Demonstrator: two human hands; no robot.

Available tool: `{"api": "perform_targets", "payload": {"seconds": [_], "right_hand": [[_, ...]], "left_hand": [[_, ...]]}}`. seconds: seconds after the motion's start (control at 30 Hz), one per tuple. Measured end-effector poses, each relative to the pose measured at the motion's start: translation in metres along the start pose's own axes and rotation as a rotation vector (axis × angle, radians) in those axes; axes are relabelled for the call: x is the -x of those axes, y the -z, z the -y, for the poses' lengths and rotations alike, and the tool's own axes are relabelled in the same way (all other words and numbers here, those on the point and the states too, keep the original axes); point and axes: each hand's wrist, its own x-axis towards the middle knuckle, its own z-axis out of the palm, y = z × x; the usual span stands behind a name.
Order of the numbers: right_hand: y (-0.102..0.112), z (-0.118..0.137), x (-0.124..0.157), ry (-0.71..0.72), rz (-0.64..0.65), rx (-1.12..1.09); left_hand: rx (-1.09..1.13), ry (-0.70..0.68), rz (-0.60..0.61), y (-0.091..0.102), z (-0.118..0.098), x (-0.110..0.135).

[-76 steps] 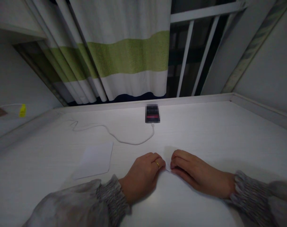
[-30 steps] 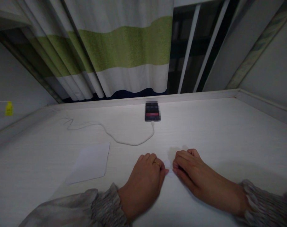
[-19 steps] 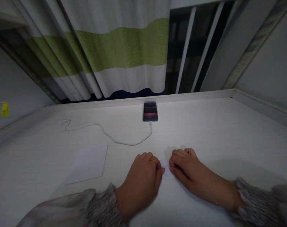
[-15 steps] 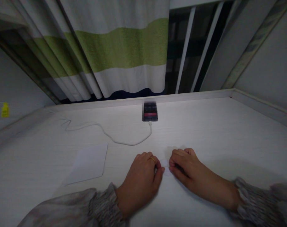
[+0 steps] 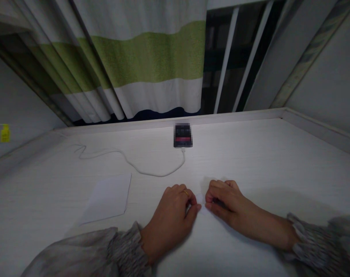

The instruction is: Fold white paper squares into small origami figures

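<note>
paper [image 5: 200, 198] pinched from both sides
left hand [image 5: 173, 219] and right hand [image 5: 229, 204] grip it, just a tiny gap between

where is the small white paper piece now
In the head view, the small paper is low, right of centre, between the gold-ringed left hand and the right hand.

Lower centre: left hand [image 5: 172, 219] and right hand [image 5: 235, 207] pinch a small white piece [image 5: 199, 199]; pixelated dark device [image 5: 183, 135] mid-frame; white sheet [image 5: 107, 199] lower left
</note>
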Motion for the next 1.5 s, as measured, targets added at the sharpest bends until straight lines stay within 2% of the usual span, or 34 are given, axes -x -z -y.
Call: {"api": "perform_targets", "payload": {"seconds": [0.27,0.53,0.83,1.2,1.5], "right_hand": [[0.001,0.004,-0.003,-0.043,0.014,-0.005],[-0.002,0.005,-0.003,-0.035,-0.036,0.027],[0.003,0.011,-0.006,-0.112,0.049,0.010],[-0.006,0.005,0.000,-0.030,-0.059,0.053],[-0.005,0.008,0.003,-0.016,-0.058,0.080]], "left_hand": [[0.021,0.022,0.002,0.000,0.000,-0.001],[-0.011,0.019,0.013,0.000,0.000,-0.003],[-0.013,0.034,0.034,0.000,-0.002,-0.003],[0.009,0.036,-0.002,0.000,-0.002,-0.004],[0.013,0.047,0.019,0.001,-0.004,-0.004]]}}
